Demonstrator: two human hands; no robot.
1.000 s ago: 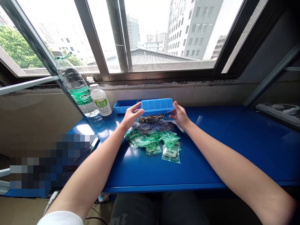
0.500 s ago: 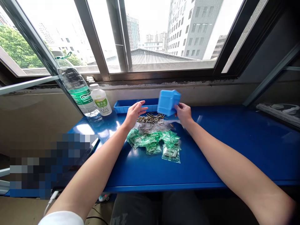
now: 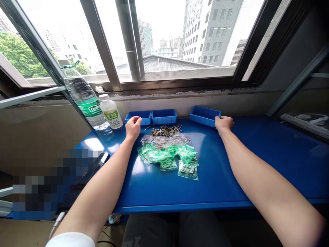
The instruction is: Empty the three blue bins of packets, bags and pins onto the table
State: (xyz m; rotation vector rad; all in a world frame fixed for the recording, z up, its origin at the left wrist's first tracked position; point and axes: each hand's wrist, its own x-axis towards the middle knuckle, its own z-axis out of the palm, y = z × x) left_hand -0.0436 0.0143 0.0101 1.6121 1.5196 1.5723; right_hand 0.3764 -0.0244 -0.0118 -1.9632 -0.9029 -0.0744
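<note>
My right hand (image 3: pixel 224 122) grips the right end of a blue plastic bin (image 3: pixel 202 118), which is upright at the back of the table, tilted slightly toward the right. My left hand (image 3: pixel 133 127) is closed, its fingertips pinched together in front of the left blue bin (image 3: pixel 144 120); whatever they hold, if anything, is hidden. Beside that bin stands another blue bin (image 3: pixel 164 119). Between my hands lies a pile of thin metal pieces (image 3: pixel 166 130) like screws or pins. Nearer to me are clear plastic bags (image 3: pixel 164 140) and several green-printed bags (image 3: pixel 167 154) with small metal parts inside.
A large water bottle (image 3: pixel 87 103) and a white drink bottle (image 3: pixel 111 113) stand at the back left. A phone-like device (image 3: pixel 104 157) lies at the table's left edge. The blue table (image 3: pixel 180 195) ends in front of my legs; the window wall rises behind it.
My right hand has moved right and brought the bin from raised and tipped to upright on the table. My left hand has moved left, and its fingers have gone from spread to closed.
</note>
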